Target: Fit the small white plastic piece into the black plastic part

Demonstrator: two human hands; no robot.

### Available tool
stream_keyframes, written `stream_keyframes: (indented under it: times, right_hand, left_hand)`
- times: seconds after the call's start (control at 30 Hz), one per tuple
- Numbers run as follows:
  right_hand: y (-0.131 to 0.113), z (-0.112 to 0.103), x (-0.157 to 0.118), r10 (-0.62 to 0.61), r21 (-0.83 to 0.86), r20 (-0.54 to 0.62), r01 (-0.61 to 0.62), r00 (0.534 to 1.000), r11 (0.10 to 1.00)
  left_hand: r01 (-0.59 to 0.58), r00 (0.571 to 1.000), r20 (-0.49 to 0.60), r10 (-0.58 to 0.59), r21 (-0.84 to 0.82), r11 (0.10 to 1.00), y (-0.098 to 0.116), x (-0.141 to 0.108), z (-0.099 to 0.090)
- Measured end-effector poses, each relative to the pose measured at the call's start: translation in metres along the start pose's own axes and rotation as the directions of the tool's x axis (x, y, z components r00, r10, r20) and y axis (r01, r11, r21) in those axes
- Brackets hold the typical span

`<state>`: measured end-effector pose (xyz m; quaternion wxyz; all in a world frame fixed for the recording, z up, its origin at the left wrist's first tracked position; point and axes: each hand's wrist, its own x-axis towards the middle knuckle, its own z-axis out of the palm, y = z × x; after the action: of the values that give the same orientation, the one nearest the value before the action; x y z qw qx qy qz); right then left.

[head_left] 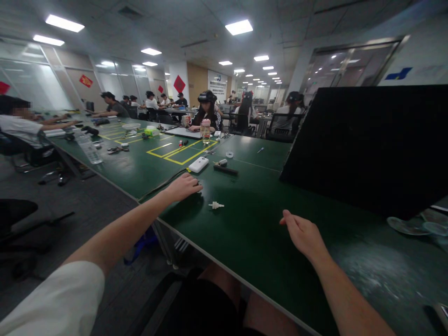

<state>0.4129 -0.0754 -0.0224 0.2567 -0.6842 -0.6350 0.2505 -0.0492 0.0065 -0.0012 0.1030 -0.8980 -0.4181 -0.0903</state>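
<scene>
Left hand (184, 187), half-curled near the white part (216, 205) on the table (247, 233), and right hand (304, 232), loosely curled farther off, hide from me whether they hold anything; I would pinch the part lightly at its thick middle

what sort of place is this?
Probably an open-plan office or workroom: a long green table marked with yellow lines, several people seated at tables, and rows of ceiling lights.

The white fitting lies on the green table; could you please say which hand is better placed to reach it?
Probably the left hand: it is nearer the white fitting, while the right hand is farther off to the other side.
</scene>
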Motion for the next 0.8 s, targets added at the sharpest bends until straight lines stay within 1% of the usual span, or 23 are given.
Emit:
stream_keyframes:
  times: [0.07,0.1,0.13,0.17,0.2,0.23,0.27,0.3,0.33,0.37,0.4,0.43,0.47,0.53,0.57,0.63,0.67,0.7,0.73,0.8]
  right_hand:
    - [0.001,0.0,0.001,-0.018,-0.003,-0.005,0.018,1.0,1.0]
    - [0.002,0.0,0.001,-0.029,-0.001,-0.009,0.029,1.0,1.0]
    - [0.003,0.0,0.002,-0.042,0.002,-0.016,0.042,0.999,0.999]
    - [0.003,0.0,0.002,-0.056,0.006,-0.024,0.056,0.998,0.998]
    - [0.004,0.0,0.002,-0.069,0.009,-0.031,0.07,0.997,0.998]
    - [0.005,0.0,0.003,-0.08,0.011,-0.038,0.081,0.996,0.997]
    - [0.005,-0.001,0.003,-0.086,0.011,-0.036,0.087,0.996,0.996]
    - [0.005,-0.001,0.003,-0.085,0.006,-0.034,0.086,0.996,0.996]
    - [0.005,-0.002,0.003,-0.077,-0.002,-0.029,0.077,0.997,0.997]
    - [0.003,-0.003,0.002,-0.065,-0.014,-0.023,0.065,0.998,0.998]
    - [0.002,-0.004,0.001,-0.057,-0.027,-0.013,0.056,0.998,0.998]
    - [-0.001,-0.004,-0.001,-0.058,-0.037,0.009,0.059,0.998,0.998]
    - [-0.003,-0.005,-0.003,-0.071,-0.046,0.045,0.073,0.996,0.996]
    - [-0.009,-0.004,-0.009,-0.115,-0.074,0.144,0.127,0.983,0.989]
    - [-0.012,-0.003,-0.013,-0.135,-0.102,0.191,0.157,0.972,0.982]
    - [-0.019,0.002,-0.02,-0.186,-0.188,0.22,0.229,0.958,0.955]
    - [-0.022,0.006,-0.023,-0.239,-0.221,0.194,0.28,0.951,0.934]
    - [-0.025,0.009,-0.025,-0.265,-0.243,0.176,0.303,0.948,0.921]
    - [-0.028,0.013,-0.028,-0.275,-0.261,0.167,0.312,0.947,0.914]
    - [-0.031,0.018,-0.03,-0.247,-0.297,0.128,0.275,0.961,0.914]
  left_hand:
    - [0.045,0.998,-0.032,-0.046,-0.058,0.997,-0.002,-0.005,0.001]
    - [0.096,0.992,-0.07,-0.102,-0.087,0.992,-0.003,-0.007,0.003]
    - [0.171,0.974,-0.128,-0.186,-0.119,0.978,-0.004,-0.008,0.005]
    - [0.263,0.934,-0.205,-0.293,-0.163,0.951,-0.006,-0.008,0.009]
    - [0.358,0.864,-0.286,-0.414,-0.23,0.905,-0.007,-0.006,0.013]
    - [0.438,0.771,-0.344,-0.536,-0.324,0.838,-0.007,-0.003,0.018]
    - [0.488,0.668,-0.362,-0.65,-0.446,0.75,-0.007,0.002,0.023]
    - [0.5,0.576,-0.324,-0.75,-0.586,0.637,-0.005,0.009,0.029]
    - [0.48,0.516,-0.241,-0.822,-0.713,0.51,-0.003,0.017,0.034]
    - [0.446,0.491,-0.144,-0.859,-0.806,0.389,0.002,0.027,0.04]
    - [0.413,0.492,-0.054,-0.869,-0.864,0.288,0.008,0.037,0.044]
    - [0.387,0.508,0.015,-0.861,-0.897,0.213,0.016,0.047,0.048]
    - [0.368,0.532,0.065,-0.844,-0.916,0.162,0.027,0.058,0.052]
    - [0.337,0.596,0.139,-0.791,-0.937,0.089,0.056,0.079,0.057]
    - [0.318,0.635,0.177,-0.752,-0.947,0.045,0.074,0.09,0.059]
    - [0.285,0.716,0.223,-0.661,-0.958,-0.014,0.119,0.11,0.062]
    - [0.281,0.751,0.234,-0.617,-0.959,-0.022,0.144,0.119,0.064]
    - [0.27,0.773,0.23,-0.592,-0.963,-0.022,0.169,0.129,0.065]
    - [0.247,0.782,0.214,-0.586,-0.969,-0.024,0.194,0.138,0.067]
    - [0.223,0.809,0.228,-0.542,-0.972,-0.077,0.237,0.153,0.07]
